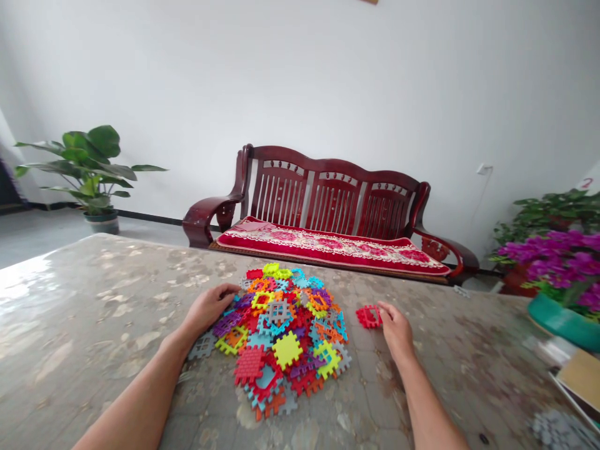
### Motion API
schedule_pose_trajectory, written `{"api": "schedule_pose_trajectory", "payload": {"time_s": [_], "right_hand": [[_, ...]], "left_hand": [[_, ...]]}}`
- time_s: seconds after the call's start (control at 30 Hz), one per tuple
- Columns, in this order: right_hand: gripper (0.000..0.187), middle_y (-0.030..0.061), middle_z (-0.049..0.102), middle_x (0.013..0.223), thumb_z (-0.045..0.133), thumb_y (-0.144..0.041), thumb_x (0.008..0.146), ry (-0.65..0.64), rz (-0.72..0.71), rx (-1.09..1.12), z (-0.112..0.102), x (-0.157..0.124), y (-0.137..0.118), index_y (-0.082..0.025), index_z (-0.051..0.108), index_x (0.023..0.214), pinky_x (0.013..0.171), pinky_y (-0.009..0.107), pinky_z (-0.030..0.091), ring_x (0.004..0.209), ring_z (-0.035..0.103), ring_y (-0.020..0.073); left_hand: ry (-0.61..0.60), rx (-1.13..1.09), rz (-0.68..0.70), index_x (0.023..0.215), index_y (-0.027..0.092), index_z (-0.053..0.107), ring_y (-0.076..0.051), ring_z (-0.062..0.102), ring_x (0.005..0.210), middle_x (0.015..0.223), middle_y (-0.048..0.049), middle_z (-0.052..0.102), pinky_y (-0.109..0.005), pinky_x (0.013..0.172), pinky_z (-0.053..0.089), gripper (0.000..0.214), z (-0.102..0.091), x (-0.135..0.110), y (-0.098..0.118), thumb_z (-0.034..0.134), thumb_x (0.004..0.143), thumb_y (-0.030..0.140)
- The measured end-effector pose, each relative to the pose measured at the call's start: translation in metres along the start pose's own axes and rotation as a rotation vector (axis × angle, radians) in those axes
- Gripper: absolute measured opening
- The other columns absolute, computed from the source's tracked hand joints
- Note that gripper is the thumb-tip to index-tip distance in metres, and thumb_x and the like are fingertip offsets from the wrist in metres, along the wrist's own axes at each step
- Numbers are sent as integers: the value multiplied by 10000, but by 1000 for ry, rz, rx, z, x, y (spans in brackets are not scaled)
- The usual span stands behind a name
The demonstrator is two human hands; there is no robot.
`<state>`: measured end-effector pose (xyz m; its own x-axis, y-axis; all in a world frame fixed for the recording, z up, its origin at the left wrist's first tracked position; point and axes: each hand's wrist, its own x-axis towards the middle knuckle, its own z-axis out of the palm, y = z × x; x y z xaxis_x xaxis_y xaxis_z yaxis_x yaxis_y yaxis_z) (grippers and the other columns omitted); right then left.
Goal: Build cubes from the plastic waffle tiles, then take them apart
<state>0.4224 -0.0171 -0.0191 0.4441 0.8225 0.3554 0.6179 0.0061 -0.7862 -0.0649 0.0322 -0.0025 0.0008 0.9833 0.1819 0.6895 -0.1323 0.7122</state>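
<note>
A heap of several bright plastic interlocking tiles (285, 334) in red, yellow, blue, orange, purple and grey lies in the middle of a marbled table (94, 300). My left hand (209, 307) rests with curled fingers on the heap's left edge, over blue and purple pieces. My right hand (394, 325) lies to the right of the heap, its fingertips touching a single red tile (368, 316) that sits apart on the table. Whether the fingers pinch that tile is unclear.
A dark wooden bench (328, 206) with a red cushion stands behind the table. A leafy potted plant (89, 172) is at far left. Purple flowers in a green pot (562, 294) and some books (581, 375) sit at the table's right edge.
</note>
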Motion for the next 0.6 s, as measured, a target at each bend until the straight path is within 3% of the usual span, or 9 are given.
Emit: {"api": "schedule_pose_trajectory", "payload": {"time_s": [0.13,0.27,0.43,0.6], "right_hand": [[481,119,739,1020,434,-483,748,3,31,-41,3,-2,0,-178,715,991,887,412,496,994,667,280],[566,151,721,1042,495,-532,733,-38,3,-127,7,-9,-4,-141,666,1104,849,410,506,899,683,274],[635,142,701,1054,605,-467,707,-26,-139,-357,11,-17,-14,-145,572,1253,916,434,463,989,649,306],[661,134,693,1077,600,-419,735,-29,-123,-366,13,-19,-16,-151,496,1330,897,415,475,981,656,297]], "left_hand": [[-12,10,-19,976,229,724,-220,674,837,907,-12,769,-279,790,497,377,0,0,0,508,732,418],[-3,9,-4,979,229,725,-220,677,854,927,-10,767,-274,791,495,381,1,1,-3,513,729,422],[-9,-1,-3,983,233,726,-218,676,839,910,-5,767,-274,788,496,376,1,1,-4,517,732,421],[-17,6,-11,980,230,723,-222,679,851,905,-7,769,-274,781,499,374,0,0,-1,512,739,422]]}}
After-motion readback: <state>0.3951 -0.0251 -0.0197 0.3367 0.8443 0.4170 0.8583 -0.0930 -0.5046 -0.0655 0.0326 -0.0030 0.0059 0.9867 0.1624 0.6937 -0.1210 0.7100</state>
